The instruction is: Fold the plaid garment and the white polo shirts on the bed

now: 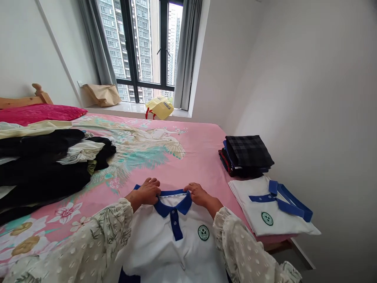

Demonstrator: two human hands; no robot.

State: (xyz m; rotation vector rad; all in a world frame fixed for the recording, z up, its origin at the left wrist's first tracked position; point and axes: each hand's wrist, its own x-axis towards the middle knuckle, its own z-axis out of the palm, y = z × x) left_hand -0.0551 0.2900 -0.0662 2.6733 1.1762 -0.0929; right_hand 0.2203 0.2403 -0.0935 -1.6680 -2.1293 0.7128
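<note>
A white polo shirt with a blue collar, blue placket and round green badge lies front up on the pink bed, its collar pointing away from me. My left hand is at the left side of the collar, fingers curled on the fabric by the shoulder. At the collar's right corner, my right hand pinches the blue edge between thumb and fingers. The lower part of the shirt runs out of view at the bottom.
On the right, a folded white polo lies by a stack of dark folded clothes. A heap of loose clothes covers the left of the flowered bedspread. A paper bag and a yellow bag rest on the windowsill.
</note>
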